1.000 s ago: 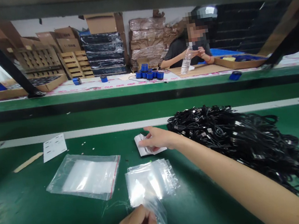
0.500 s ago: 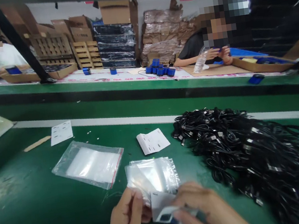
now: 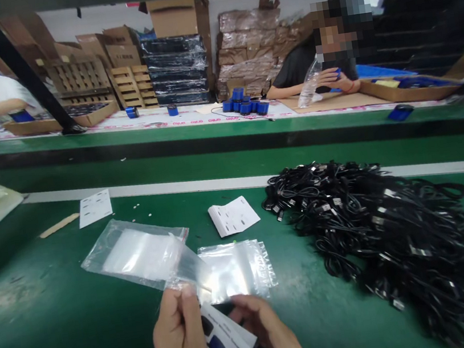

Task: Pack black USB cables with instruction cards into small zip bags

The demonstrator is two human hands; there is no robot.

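My left hand (image 3: 180, 331) pinches a clear plastic bag (image 3: 194, 268), which sticks up above the fingertips. Right beside it, my right hand (image 3: 267, 333) curls around a folded printed leaflet (image 3: 227, 339) with dark and blue pictures, its thumb at the lower edge. The leaflet's left edge meets my left fingers; whether it is inside the bag I cannot tell. Just beyond the hands lies a stack of clear zip bags (image 3: 232, 269). Behind that sits a pile of folded white leaflets (image 3: 234, 216). A larger clear bag (image 3: 134, 251) with white contents lies to the left.
A large heap of black USB cables (image 3: 378, 234) covers the right side. A single printed sheet (image 3: 94, 208) and a flat wooden stick (image 3: 59, 225) lie at the left. Across the green bench (image 3: 107, 330), two people work near blue cylindrical items (image 3: 243, 105) and cardboard trays (image 3: 410, 90).
My left hand has moved slightly left, with the clear bag now raised off the stack. The leaflet has turned and tilted beside it, and my right hand has shifted left and down.
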